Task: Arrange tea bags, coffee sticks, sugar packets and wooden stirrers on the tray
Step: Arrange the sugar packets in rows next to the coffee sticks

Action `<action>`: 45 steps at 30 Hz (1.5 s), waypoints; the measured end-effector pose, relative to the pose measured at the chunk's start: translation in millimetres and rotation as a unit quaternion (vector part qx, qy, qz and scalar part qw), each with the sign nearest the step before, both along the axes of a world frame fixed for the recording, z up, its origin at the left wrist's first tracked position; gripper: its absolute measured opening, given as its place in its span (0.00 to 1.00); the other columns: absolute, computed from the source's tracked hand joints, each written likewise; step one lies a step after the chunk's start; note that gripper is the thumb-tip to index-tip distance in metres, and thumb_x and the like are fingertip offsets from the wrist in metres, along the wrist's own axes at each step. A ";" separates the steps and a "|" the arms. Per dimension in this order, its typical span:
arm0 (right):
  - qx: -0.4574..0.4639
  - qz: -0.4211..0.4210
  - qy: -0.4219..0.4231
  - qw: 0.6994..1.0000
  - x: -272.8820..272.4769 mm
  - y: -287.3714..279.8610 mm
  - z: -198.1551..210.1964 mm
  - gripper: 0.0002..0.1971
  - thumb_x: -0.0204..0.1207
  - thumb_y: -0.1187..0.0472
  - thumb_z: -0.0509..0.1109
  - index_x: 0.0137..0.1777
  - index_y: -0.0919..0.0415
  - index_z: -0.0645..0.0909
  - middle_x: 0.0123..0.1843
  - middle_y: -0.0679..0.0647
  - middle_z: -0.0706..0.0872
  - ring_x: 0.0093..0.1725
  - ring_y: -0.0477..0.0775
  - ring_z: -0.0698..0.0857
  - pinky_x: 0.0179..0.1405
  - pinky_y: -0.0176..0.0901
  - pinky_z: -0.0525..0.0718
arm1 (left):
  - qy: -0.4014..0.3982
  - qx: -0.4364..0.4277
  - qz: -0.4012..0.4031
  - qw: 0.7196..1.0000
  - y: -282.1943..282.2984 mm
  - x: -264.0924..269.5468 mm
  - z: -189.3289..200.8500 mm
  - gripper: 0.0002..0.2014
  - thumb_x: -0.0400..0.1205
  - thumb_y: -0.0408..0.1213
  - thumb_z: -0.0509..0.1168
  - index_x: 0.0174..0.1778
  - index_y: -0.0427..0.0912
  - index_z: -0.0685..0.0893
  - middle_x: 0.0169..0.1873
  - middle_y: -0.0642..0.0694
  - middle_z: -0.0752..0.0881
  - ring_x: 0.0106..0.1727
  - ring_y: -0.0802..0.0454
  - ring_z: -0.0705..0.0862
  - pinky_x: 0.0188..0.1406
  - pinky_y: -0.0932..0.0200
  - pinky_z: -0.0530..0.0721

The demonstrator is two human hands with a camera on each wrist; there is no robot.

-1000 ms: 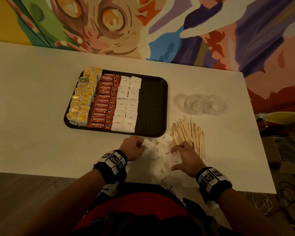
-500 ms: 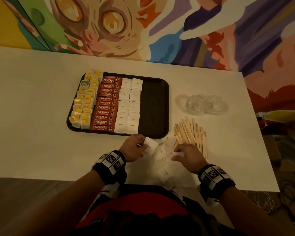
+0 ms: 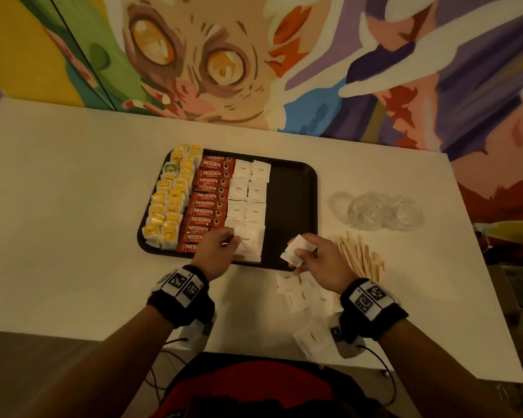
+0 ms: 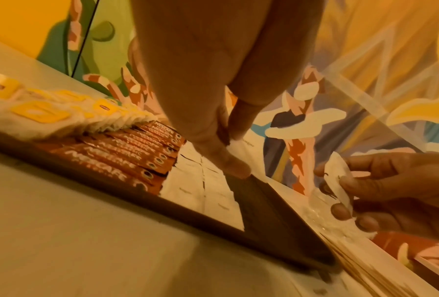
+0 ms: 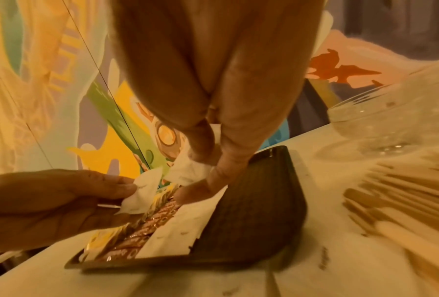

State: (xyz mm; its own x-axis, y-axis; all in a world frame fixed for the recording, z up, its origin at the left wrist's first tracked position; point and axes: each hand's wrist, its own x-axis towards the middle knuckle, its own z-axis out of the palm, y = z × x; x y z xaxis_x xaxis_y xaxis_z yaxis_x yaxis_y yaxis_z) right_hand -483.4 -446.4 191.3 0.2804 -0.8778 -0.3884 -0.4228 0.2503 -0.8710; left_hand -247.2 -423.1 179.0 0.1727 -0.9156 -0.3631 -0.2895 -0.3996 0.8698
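Tray point(image 3: 293, 188), black, on the desk point(image 3: 73, 236): tea bags point(image 3: 169, 203) left, coffee sticks point(image 3: 209, 203) beside them, sugar packets point(image 3: 249, 194) in two columns, right part bare. Left hand point(image 3: 216, 247), grip pinching one packet point(image 3: 249, 242) at the columns' near end, apparently to extend the row. Right hand point(image 3: 320, 259) pinches another packet point(image 3: 295, 250), ready to follow. Wooden stirrers point(image 3: 360, 257) wait off-tray, near loose packets point(image 3: 302, 297).

White table point(image 3: 73, 236) under dark tray point(image 3: 296, 206)
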 end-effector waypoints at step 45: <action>0.097 -0.145 0.164 0.971 111.7 -178.0 -63.2 0.11 0.80 0.60 0.73 0.61 0.59 0.81 0.59 0.61 0.87 0.46 0.57 0.91 0.36 0.43 0.91 | -0.187 0.120 0.061 0.973 -164.8 39.2 -37.0 0.10 0.77 0.38 0.72 0.53 0.44 0.83 0.57 0.43 0.83 0.63 0.46 0.77 0.64 0.53 0.75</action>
State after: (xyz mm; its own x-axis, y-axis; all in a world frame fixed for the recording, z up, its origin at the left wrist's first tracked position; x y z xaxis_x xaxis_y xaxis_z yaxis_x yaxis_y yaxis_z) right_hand -371.7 -624.4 128.1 -0.1343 -0.8025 -0.5814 -0.5560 0.5466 -0.6262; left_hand -208.0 -587.9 142.0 0.4357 -0.7764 -0.4554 -0.5051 -0.6297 0.5903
